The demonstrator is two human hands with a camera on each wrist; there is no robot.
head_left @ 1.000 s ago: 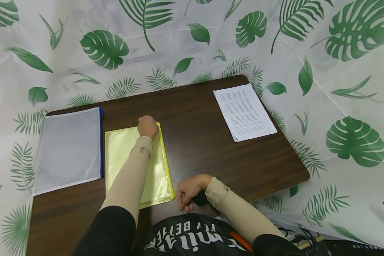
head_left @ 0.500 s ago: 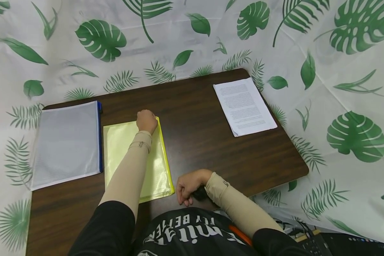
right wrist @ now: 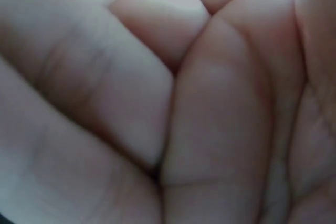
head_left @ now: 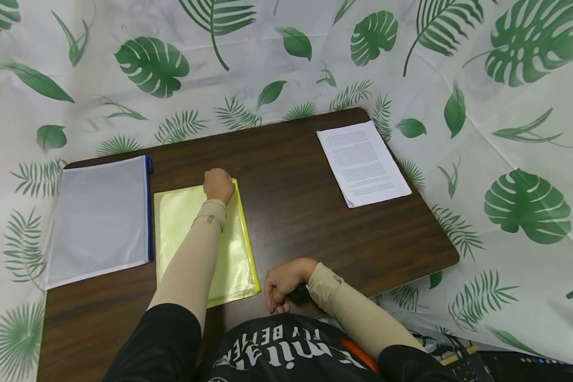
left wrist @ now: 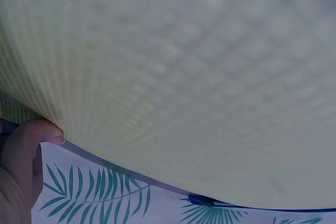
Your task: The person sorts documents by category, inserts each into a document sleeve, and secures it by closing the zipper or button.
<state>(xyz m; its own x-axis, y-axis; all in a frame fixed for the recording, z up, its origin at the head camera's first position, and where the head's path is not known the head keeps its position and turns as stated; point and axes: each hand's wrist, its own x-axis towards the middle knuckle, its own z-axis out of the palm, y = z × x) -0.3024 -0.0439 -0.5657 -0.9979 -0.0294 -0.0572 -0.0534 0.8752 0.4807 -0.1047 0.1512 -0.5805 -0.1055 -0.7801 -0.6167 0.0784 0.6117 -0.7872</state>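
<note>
A yellow mesh zipper pouch (head_left: 229, 270) lies flat on the dark wood table. At its far right corner my left hand (head_left: 218, 185) is curled, pinching the edge by the zipper. The left wrist view shows the thumb and a finger (left wrist: 31, 140) at the edge of the mesh (left wrist: 173, 103), which fills most of that view. My right hand (head_left: 284, 284) hangs loosely curled by the table's near edge, holding nothing. Its fingers (right wrist: 220, 114) fill the right wrist view.
Left of the yellow pouch lies a white mesh zipper pouch (head_left: 102, 217) with a blue edge. A stack of printed sheets (head_left: 364, 163) lies at the far right of the table (head_left: 291, 212). A leaf-patterned cloth (head_left: 277, 53) hangs behind and beside it.
Both hands, the pouches and the sheets keep their places on the table. Only the head view shifts slightly.
</note>
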